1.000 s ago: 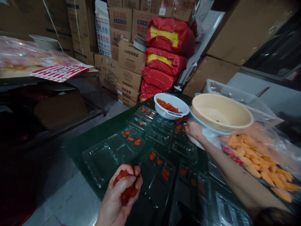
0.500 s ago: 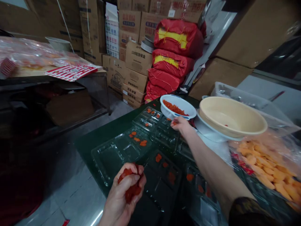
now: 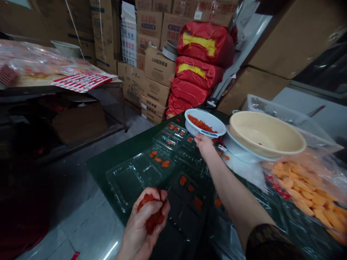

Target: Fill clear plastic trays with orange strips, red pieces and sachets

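Fig. 1: My left hand (image 3: 141, 225) closed around red pieces (image 3: 149, 224).
My right hand (image 3: 204, 145), part-open, nothing visibly held, at the rim of the white bowl (image 3: 195, 130).

Two hands show: the left hand (image 3: 142, 220), closed around one clump of red pieces (image 3: 153, 213), and the right hand (image 3: 204, 144). There are two bowls, one white bowl (image 3: 204, 124) and one beige bowl (image 3: 265, 135), at least four clear trays (image 3: 139, 173), and four red sacks (image 3: 200, 47).
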`<action>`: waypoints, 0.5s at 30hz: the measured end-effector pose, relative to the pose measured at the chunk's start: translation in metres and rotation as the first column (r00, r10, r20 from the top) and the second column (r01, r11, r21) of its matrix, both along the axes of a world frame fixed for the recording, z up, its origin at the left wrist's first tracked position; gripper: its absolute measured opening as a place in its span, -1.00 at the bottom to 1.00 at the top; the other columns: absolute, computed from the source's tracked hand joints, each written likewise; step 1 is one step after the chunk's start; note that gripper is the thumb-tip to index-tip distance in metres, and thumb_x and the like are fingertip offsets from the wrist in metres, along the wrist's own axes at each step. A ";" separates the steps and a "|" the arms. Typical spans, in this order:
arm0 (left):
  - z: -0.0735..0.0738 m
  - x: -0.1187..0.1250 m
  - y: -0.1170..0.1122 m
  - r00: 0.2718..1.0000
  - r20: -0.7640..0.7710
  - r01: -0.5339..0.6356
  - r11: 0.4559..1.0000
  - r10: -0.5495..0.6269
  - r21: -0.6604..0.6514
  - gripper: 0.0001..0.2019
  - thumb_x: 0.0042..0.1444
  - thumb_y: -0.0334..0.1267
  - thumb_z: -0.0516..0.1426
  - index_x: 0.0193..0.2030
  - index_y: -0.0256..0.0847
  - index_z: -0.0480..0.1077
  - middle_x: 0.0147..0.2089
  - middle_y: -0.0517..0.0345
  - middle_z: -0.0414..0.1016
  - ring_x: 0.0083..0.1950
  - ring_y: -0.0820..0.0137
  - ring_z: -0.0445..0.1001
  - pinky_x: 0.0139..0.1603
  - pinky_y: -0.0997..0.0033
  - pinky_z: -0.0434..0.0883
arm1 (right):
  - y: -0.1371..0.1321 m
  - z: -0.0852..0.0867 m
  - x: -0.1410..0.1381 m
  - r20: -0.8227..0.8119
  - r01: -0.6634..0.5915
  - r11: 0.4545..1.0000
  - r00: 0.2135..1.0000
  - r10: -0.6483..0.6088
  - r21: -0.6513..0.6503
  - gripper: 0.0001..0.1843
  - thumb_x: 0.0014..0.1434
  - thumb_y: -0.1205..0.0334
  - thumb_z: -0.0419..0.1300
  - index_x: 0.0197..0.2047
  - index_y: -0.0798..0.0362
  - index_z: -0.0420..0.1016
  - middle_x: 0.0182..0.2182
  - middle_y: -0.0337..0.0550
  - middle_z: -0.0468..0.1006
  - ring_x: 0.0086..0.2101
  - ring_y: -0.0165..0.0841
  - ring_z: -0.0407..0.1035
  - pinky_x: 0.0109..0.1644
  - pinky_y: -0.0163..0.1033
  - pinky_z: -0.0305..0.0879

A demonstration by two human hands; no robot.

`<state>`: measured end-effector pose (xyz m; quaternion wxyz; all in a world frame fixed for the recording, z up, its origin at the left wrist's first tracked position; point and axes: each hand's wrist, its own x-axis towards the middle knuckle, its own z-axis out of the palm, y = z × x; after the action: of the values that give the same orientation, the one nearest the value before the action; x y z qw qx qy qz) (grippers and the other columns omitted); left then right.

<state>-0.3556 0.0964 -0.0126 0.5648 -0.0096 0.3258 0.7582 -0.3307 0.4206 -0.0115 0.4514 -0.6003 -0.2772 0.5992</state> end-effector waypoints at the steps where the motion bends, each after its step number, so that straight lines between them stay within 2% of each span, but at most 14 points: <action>1: 0.001 0.000 0.000 1.000 0.000 -0.002 1.000 0.002 0.003 -0.84 -0.18 -0.44 0.18 -0.49 -0.21 0.24 -0.40 0.21 0.28 -0.55 0.59 0.19 -0.71 0.66 -0.02 | 0.000 0.000 0.004 0.007 0.015 1.000 1.000 -0.015 0.024 -0.82 0.21 0.30 0.09 -0.11 0.16 0.35 -0.27 -0.18 0.44 -0.41 -0.50 0.37 -0.42 -0.37 0.37; 4: 0.001 0.002 0.000 1.000 0.012 -0.010 1.000 0.010 -0.010 -0.84 -0.18 -0.45 0.17 -0.48 -0.21 0.24 -0.39 0.22 0.28 -0.54 0.59 0.19 -0.70 0.67 -0.02 | -0.004 -0.001 0.017 0.039 0.012 0.996 0.999 -0.015 0.086 -0.91 0.16 0.47 0.09 -0.23 0.18 0.34 -0.40 -0.24 0.45 -0.49 -0.54 0.37 -0.50 -0.44 0.34; 6: 0.000 0.003 0.000 1.000 0.018 -0.011 1.000 0.012 -0.020 -0.83 -0.19 -0.44 0.18 -0.48 -0.20 0.24 -0.40 0.22 0.28 -0.54 0.58 0.20 -0.71 0.66 -0.02 | -0.008 -0.002 0.022 0.077 -0.007 0.993 0.997 -0.002 0.119 -0.89 0.09 0.54 0.11 -0.34 0.16 0.31 -0.51 -0.29 0.43 -0.58 -0.55 0.35 -0.61 -0.49 0.26; 9: 0.000 0.005 0.000 1.000 0.016 0.000 1.000 0.001 -0.028 -0.82 -0.20 -0.43 0.19 -0.48 -0.21 0.25 -0.40 0.21 0.29 -0.55 0.58 0.21 -0.72 0.65 -0.04 | -0.012 -0.001 0.021 0.138 -0.025 0.988 0.990 0.004 0.150 -0.83 0.04 0.52 0.16 -0.42 0.12 0.25 -0.60 -0.33 0.37 -0.68 -0.56 0.29 -0.74 -0.52 0.08; 12: 0.004 0.005 0.001 1.000 -0.008 -0.007 0.999 0.007 -0.036 -0.83 -0.20 -0.43 0.19 -0.48 -0.21 0.25 -0.41 0.21 0.30 -0.56 0.59 0.20 -0.72 0.66 -0.06 | -0.021 0.009 0.021 0.143 -0.044 0.989 0.989 0.024 0.140 -0.88 0.08 0.47 0.11 -0.39 0.09 0.24 -0.63 -0.36 0.33 -0.72 -0.57 0.25 -0.75 -0.51 0.02; 15: 0.012 0.005 0.005 0.996 -0.068 -0.057 0.996 0.052 -0.072 -0.82 -0.21 -0.41 0.21 -0.48 -0.22 0.24 -0.39 0.22 0.33 -0.56 0.58 0.24 -0.70 0.66 -0.02 | -0.058 0.022 0.029 0.068 -0.100 0.988 0.993 0.093 0.114 -0.93 0.16 0.41 0.03 -0.34 0.08 0.27 -0.58 -0.33 0.37 -0.66 -0.56 0.31 -0.68 -0.49 0.10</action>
<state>-0.3503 0.1009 -0.0004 0.5321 -0.0143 0.3718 0.7606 -0.3015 0.3629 0.0109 0.4475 -0.5770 -0.3547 0.5839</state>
